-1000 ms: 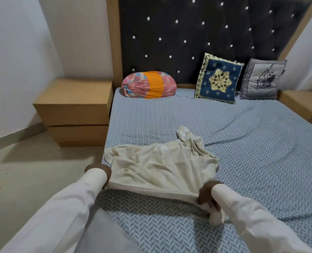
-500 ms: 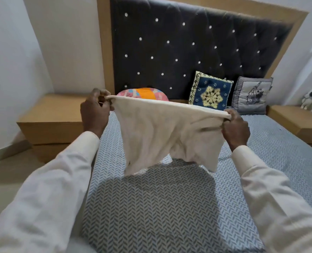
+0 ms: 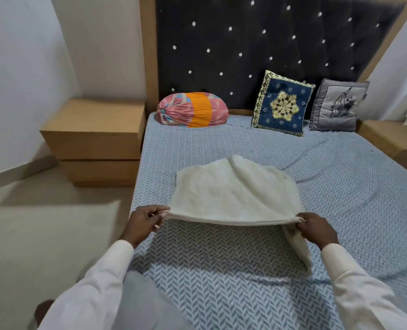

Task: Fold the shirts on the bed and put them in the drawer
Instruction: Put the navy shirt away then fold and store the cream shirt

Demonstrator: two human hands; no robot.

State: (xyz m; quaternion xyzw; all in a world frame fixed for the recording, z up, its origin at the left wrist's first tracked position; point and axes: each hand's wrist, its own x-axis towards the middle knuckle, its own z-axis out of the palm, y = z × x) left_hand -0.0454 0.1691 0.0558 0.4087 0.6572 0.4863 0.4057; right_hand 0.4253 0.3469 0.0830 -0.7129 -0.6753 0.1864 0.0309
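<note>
A cream shirt settles onto the bed. Its far end is spread on the patterned sheet toward 12 o'clock, and the near edge is raised just off it. Half a second ago I saw it hanging in the air, stretched out before the headboard. The left hand at the cloth's 9 o'clock and the right hand at its 3 o'clock each pinch a near corner between thumb and curled fingers. One flap droops under the right hand. I judge that folding can now begin. The drawer unit stands closed at 10 o'clock.
</note>
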